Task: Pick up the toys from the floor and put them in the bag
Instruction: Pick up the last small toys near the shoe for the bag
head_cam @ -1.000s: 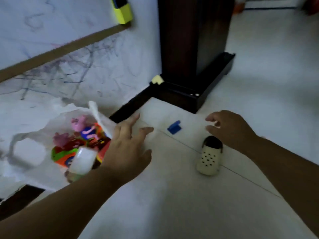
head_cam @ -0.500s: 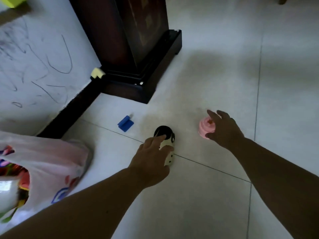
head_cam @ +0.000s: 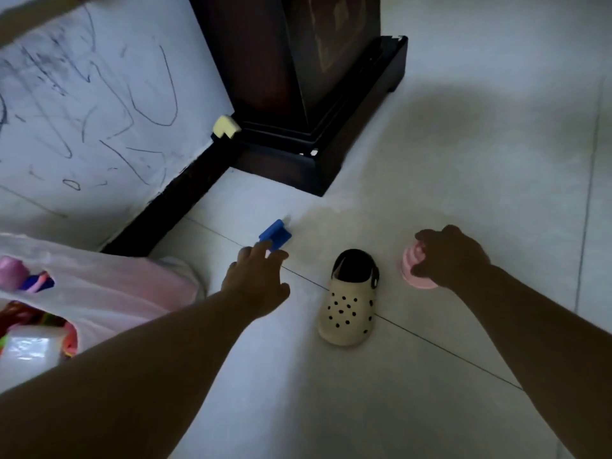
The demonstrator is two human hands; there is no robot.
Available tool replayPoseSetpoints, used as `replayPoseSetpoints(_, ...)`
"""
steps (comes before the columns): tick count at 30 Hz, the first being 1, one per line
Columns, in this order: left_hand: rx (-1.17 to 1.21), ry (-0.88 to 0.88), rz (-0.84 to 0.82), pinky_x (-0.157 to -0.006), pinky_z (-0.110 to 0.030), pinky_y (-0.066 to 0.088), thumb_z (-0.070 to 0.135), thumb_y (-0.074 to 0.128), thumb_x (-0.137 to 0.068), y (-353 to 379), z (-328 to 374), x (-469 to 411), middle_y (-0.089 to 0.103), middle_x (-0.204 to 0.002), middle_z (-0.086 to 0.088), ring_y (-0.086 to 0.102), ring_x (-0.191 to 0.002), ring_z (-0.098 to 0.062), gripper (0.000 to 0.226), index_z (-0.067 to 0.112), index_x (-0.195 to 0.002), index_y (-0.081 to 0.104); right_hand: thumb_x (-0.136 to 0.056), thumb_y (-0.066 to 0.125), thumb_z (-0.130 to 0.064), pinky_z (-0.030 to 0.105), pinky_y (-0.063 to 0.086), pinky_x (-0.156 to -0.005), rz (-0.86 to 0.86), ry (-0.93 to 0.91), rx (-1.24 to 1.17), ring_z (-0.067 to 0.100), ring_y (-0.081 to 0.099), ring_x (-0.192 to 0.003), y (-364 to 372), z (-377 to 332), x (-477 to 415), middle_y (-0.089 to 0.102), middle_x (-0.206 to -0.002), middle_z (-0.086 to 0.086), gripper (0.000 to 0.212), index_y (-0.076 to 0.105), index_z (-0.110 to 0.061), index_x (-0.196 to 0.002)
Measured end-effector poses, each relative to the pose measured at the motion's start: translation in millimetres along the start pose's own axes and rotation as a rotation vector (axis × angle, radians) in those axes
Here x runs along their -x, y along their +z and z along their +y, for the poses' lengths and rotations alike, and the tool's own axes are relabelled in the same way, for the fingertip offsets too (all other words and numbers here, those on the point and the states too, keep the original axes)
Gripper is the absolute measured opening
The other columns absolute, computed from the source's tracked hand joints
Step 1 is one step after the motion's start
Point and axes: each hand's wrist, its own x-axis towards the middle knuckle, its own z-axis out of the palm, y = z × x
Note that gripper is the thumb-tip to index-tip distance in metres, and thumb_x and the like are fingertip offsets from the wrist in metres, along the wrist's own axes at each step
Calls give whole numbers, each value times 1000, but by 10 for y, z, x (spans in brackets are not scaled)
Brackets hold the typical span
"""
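A small blue toy block lies on the tiled floor near the dark skirting. My left hand stretches toward it, fingers extended, fingertips at its near edge. A pink round toy stands on the floor to the right, and my right hand curls its fingers round its top. Between the hands lies a small cream clog with black holes. The pale pink plastic bag sits at the left with several colourful toys inside.
A dark wooden cabinet base stands at the back, with a yellow corner guard beside it. A scribbled white wall runs along the left above the black skirting. Open tiled floor extends to the right and front.
My left hand has left the clog and reached left to the blue block. My right hand has closed over the pink toy. The view has shifted slightly closer.
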Motion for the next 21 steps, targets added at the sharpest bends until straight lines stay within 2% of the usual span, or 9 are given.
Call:
replayPoseSetpoints(4, -6, -27, -13, -105, -43, 35, 39, 59, -83, 40, -141, -265, 19, -156, -4, 25, -137, -29, 70, 27, -145, 31, -76, 71, -43, 41, 47, -96, -1, 2, 26, 34, 55, -111, -17, -46, -82, 46, -125, 13, 64, 47, -25, -132)
replayPoseSetpoints(6, -11, -17, -46, -107, -43, 33, 39, 59, -84, 91, -176, -416, 12, -158, -4, 21, -139, -30, 71, 28, -147, 28, -74, 71, -45, 39, 48, -95, 15, -5, 23, 32, 57, -107, -28, -76, -112, 49, -120, 12, 63, 49, -24, -130)
replayPoseSetpoints(10, 43, -26, -111, -112, -49, 24, 40, 60, -85, 146, -164, -777, -9, -160, -5, 3, -144, -33, 72, 35, -147, 25, -74, 68, -45, 36, 47, -96, -1, -29, 49, 29, 56, -107, 17, -65, -196, 52, -120, 11, 62, 50, -23, -129)
replayPoseSetpoints(12, 95, -53, -144, -113, -48, 23, 39, 61, -85, 188, -165, -882, -11, -160, -6, 2, -145, -34, 71, 36, -146, 27, -75, 68, -46, 35, 47, -96, -1, -10, 51, 30, 55, -108, 21, -69, -206, 50, -122, 12, 64, 47, -25, -132)
replayPoseSetpoints(14, 133, -84, -151, -109, -46, 29, 36, 59, -85, 274, -182, -899, 2, -158, -9, 15, -141, -34, 67, 31, -146, 30, -74, 71, -47, 36, 48, -94, 15, 3, 36, 32, 57, -105, 20, -66, -179, 48, -119, 12, 66, 47, -26, -132)
replayPoseSetpoints(15, 156, -95, -119, -104, -44, 35, 35, 57, -86, 314, -194, -902, 16, -154, -12, 26, -134, -33, 61, 26, -143, 35, -73, 71, -47, 37, 49, -93, 24, 5, 28, 32, 58, -102, 14, -70, -162, 49, -117, 12, 66, 48, -26, -131)
replayPoseSetpoints(17, 271, -175, -18, -88, -39, 44, 39, 47, -92, 364, -248, -901, 46, -130, -12, 47, -110, -28, 42, 17, -128, 47, -73, 71, -48, 40, 51, -91, 20, 15, 42, 33, 59, -101, 2, -81, -146, 48, -116, 12, 66, 47, -25, -131)
replayPoseSetpoints(19, 322, -230, 56, -75, -35, 43, 48, 38, -95, 405, -261, -872, 56, -107, -8, 51, -89, -23, 41, 15, -115, 51, -75, 69, -49, 41, 51, -92, 5, 28, 67, 33, 59, -103, -2, -87, -151, 47, -119, 12, 66, 46, -26, -132)
replayPoseSetpoints(21, 371, -249, 101, -72, -34, 42, 47, 38, -95, 397, -241, -827, 59, -95, -7, 53, -84, -23, 37, 16, -109, 53, -77, 68, -48, 42, 50, -93, -4, 27, 75, 33, 58, -106, -34, -106, -140, 46, -122, 12, 64, 45, -26, -132)
